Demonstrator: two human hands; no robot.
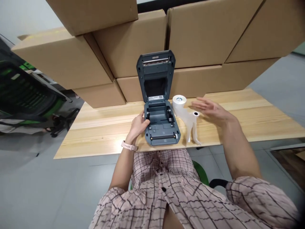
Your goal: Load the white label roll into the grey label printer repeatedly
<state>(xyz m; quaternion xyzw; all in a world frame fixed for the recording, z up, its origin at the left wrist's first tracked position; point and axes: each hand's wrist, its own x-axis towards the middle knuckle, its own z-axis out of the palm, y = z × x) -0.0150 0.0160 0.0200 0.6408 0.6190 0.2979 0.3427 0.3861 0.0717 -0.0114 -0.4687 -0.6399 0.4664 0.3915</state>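
A dark grey label printer stands on the wooden table with its lid raised and its inner bay showing no roll. My left hand rests at the printer's left edge, thumb on the rim and fingers along the side. Right of the printer stands a white label roll, and a loose strip runs from it toward a small roll with a dark core. My right hand is just right of the rolls, slightly blurred, fingers stretched out and holding nothing.
Large cardboard boxes are stacked along the back of the wooden table. The table's front edge runs close to my lap. A dark and green chair stands at the far left on the grey floor.
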